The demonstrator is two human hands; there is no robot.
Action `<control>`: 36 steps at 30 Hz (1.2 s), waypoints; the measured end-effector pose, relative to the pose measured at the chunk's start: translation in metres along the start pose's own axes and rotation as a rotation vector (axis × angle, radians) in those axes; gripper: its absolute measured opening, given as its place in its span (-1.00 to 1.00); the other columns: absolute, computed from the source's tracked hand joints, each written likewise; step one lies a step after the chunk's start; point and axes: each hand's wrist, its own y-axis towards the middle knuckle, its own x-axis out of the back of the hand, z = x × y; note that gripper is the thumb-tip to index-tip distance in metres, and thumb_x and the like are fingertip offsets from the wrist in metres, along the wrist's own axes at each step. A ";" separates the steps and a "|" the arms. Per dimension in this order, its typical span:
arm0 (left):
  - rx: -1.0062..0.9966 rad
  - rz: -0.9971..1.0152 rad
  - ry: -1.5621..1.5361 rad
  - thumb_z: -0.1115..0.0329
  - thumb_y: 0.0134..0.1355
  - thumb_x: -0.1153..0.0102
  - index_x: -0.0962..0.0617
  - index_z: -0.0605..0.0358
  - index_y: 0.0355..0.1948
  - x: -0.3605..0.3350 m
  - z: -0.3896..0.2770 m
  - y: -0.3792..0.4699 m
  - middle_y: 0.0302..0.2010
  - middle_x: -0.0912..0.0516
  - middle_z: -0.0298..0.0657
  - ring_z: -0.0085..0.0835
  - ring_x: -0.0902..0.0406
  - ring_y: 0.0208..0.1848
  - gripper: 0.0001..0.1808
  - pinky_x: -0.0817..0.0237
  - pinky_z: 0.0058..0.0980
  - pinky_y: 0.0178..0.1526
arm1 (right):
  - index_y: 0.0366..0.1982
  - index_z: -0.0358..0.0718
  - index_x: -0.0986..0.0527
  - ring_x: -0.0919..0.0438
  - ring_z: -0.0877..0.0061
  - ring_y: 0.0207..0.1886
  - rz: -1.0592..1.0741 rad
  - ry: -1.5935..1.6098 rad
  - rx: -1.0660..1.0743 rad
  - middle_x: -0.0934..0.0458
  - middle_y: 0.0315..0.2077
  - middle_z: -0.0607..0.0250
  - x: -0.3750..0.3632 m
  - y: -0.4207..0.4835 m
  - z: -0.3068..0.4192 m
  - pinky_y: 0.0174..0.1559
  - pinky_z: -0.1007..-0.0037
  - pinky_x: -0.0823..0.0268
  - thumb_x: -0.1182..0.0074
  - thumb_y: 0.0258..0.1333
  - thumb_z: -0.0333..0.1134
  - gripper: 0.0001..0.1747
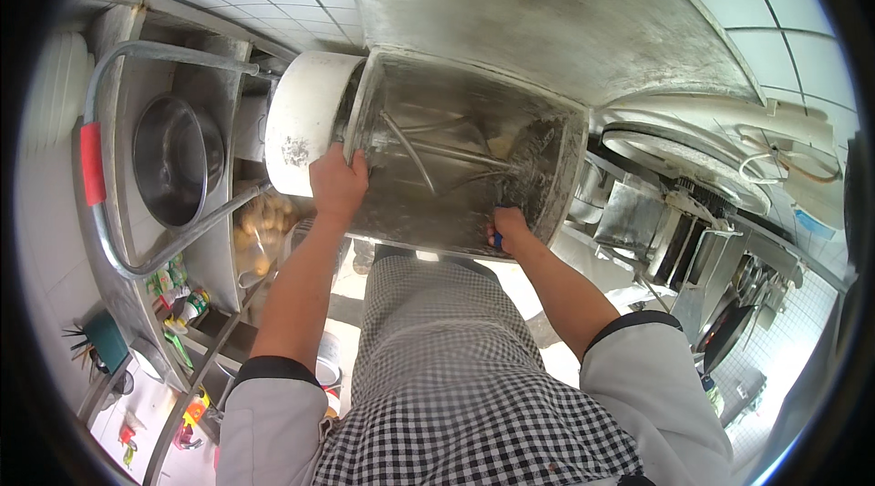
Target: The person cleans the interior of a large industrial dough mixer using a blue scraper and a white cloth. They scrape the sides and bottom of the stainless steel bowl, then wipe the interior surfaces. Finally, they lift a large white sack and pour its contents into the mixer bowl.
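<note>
Before me stands a dough mixer's metal tub (437, 212), its inside smeared with residue. A shaft with curved mixing bars (451, 152) runs across it. My left hand (340, 182) grips the tub's left rim, beside a white rounded housing (307, 123). Inside the tub, near its front right corner, my right hand (509, 229) is closed around a blue handle (497, 240); the tool's working end is not clear. The raised metal lid (547, 14) stands behind the tub.
A tubular metal handle with a red grip (92, 164) juts out at left, before shelves holding a steel bowl (179, 159) and a bag of potato-like items (263, 229). At right is a machine with a large wheel (690, 164). A wok (730, 335) lies farther right.
</note>
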 end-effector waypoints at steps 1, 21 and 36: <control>0.022 0.031 0.004 0.15 0.32 -0.15 -0.60 0.35 -0.22 0.000 0.000 0.000 -0.40 -0.67 0.20 0.22 -0.61 -0.33 -0.64 -0.43 0.02 -0.20 | -0.23 -0.32 -0.36 -0.42 0.37 -0.57 -0.023 0.130 -0.052 -0.46 -0.50 0.08 -0.002 -0.008 0.005 -0.60 0.26 -0.27 0.14 0.45 -0.28 -0.78; 0.015 0.006 0.021 0.12 0.29 -0.17 -0.53 0.24 -0.38 0.001 -0.002 -0.001 -0.48 -0.64 0.09 0.13 -0.59 -0.36 -0.66 -0.36 0.00 -0.14 | -0.21 -0.27 -0.42 -0.44 0.58 -0.60 0.169 -0.083 0.183 -0.50 -0.49 0.27 -0.023 -0.092 0.055 -0.64 0.43 -0.28 -0.05 0.42 -0.21 -0.75; 0.052 0.012 0.042 0.11 0.29 -0.17 -0.55 0.27 -0.39 0.004 -0.007 -0.001 -0.45 -0.65 0.17 0.19 -0.61 -0.33 -0.64 -0.39 0.05 -0.15 | -0.24 -0.39 -0.47 -0.50 0.59 -0.62 0.224 -0.432 0.332 -0.56 -0.51 0.25 -0.035 -0.128 0.058 -0.64 0.46 -0.33 -0.04 0.39 -0.26 -0.73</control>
